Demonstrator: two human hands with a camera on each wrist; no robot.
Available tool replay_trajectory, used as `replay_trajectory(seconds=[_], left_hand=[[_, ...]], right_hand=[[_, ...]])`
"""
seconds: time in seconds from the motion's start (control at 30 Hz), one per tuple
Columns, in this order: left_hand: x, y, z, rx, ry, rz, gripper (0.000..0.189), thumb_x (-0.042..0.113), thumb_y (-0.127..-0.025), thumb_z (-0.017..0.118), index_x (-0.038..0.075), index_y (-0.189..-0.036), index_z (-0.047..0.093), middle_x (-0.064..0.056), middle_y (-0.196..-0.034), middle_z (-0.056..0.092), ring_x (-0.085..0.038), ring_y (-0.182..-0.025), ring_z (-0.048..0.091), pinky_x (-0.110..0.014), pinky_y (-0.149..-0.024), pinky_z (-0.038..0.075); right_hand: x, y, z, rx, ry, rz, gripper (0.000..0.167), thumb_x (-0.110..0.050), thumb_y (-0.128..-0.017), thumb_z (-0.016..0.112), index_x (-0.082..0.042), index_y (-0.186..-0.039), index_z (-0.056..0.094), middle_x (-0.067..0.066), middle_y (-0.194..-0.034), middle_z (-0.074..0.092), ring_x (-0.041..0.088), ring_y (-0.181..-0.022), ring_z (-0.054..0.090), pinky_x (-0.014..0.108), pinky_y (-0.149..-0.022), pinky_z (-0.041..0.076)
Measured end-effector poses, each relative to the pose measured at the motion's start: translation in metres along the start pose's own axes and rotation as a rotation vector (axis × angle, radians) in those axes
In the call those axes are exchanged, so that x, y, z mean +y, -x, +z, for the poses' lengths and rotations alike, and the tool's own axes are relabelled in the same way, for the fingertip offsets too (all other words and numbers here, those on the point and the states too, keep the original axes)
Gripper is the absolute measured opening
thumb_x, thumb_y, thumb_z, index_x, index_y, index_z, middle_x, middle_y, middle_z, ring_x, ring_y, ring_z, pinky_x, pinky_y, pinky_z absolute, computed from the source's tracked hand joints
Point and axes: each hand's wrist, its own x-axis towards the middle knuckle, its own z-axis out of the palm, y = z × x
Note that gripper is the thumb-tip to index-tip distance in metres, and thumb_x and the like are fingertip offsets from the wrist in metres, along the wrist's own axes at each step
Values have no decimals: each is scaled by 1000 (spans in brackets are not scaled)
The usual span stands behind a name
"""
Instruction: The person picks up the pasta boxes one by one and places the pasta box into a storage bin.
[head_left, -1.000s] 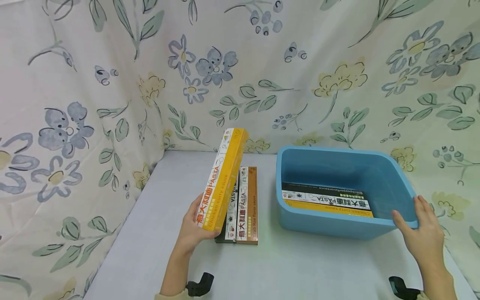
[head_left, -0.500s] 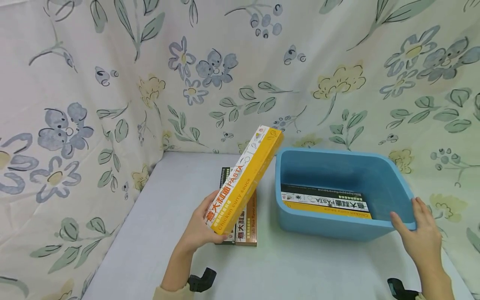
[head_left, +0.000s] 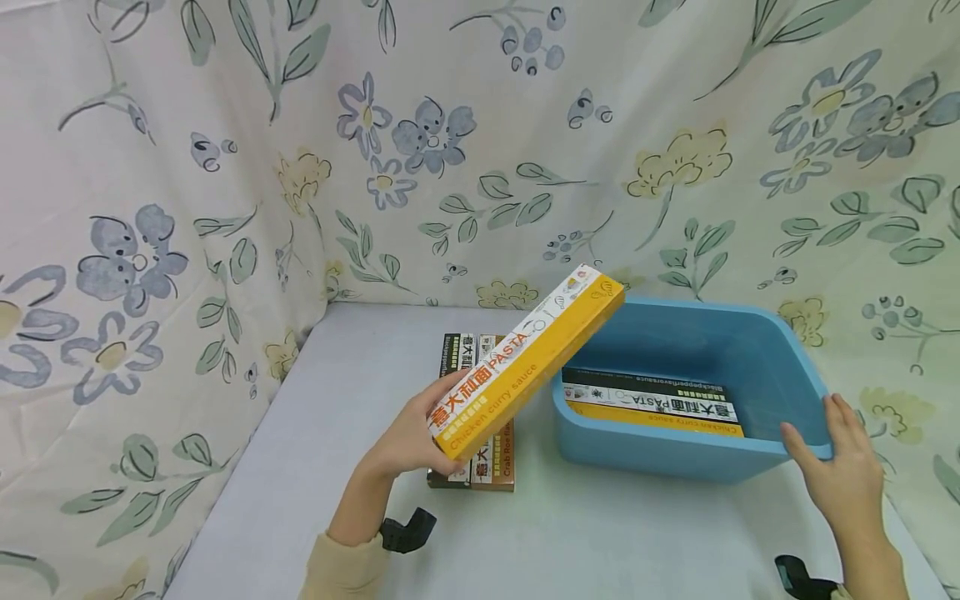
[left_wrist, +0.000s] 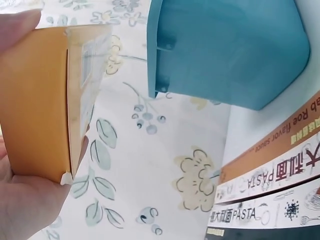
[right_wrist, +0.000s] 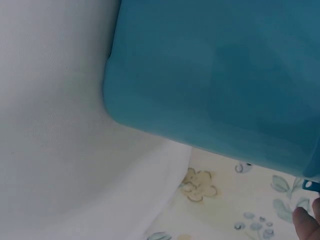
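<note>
My left hand (head_left: pixel 416 429) grips the near end of a yellow-and-white pasta box (head_left: pixel 528 362) labelled chicken curry sauce. The box tilts up to the right, its far end overlapping the left rim of a blue bin (head_left: pixel 675 454) in the head view. In the left wrist view, fingers and thumb wrap the end of the same pasta box (left_wrist: pixel 35 100). My right hand (head_left: pixel 847 454) holds the bin's right rim, thumb on the inner side. Inside the bin lie a black-and-white pasta box (head_left: pixel 652 400) and a yellow one (head_left: pixel 652 418), side by side.
Under the raised box, a dark pasta box (head_left: pixel 453 354) and a brown crab roe one (head_left: pixel 504 458) lie side by side on the white table (head_left: pixel 360 350). A floral curtain (head_left: pixel 480 150) hangs behind the table and along its left.
My left hand has carried the yellow pasta box rightward, swinging its far end down and over toward the bin. The right hand keeps its hold on the rim.
</note>
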Motion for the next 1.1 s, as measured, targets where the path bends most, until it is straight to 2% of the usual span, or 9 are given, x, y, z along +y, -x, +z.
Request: replay_trajectory(seconds=[0.2,0.3,0.5,0.67,0.8,1.1], left_hand=[[-5,-22,-9,-180,19,37,100,3,-60,78,3,-149,32,-15,-132,49,-26,-105,49,-34,-89,49],[-7,-34,-13,-248,16,30,100,4,-61,78,2,-149,32,-14,-131,50,-25,-106,48,-33,-89,49],[-2,-61,-15,-317,-1,-23,100,3,-60,78,1,-149,32,-14,-127,51,-25,-103,48,-32,-85,50],[6,-85,-13,-372,-80,-27,100,2,-58,78,0,-147,34,-13,-125,52,-23,-102,49,-31,-85,49],[15,-104,-9,-432,-156,-27,98,-1,-57,77,0,-146,37,-12,-123,55,-22,-100,51,-30,-83,49],[29,-143,6,-540,-231,-82,96,-1,-52,75,-1,-143,42,-11,-122,57,-19,-95,52,-26,-79,46]], right_hand=[[0,1,0,3,-1,6,71,-36,-99,49,5,-150,22,25,-157,19,47,-142,17,67,-105,18],[1,2,1,-1,0,9,71,-36,-99,49,5,-151,22,25,-157,19,47,-141,17,67,-105,18],[2,1,2,-3,-4,-6,71,-36,-99,49,5,-151,22,25,-157,19,48,-141,16,67,-105,18],[2,2,2,1,-14,-17,71,-36,-99,50,5,-150,23,25,-156,20,47,-142,16,66,-107,17],[3,2,2,5,-16,-20,71,-36,-99,50,6,-150,24,26,-156,20,47,-142,17,66,-107,16],[4,3,1,18,-20,-41,71,-37,-99,49,6,-150,25,27,-155,22,48,-141,18,66,-107,18]])
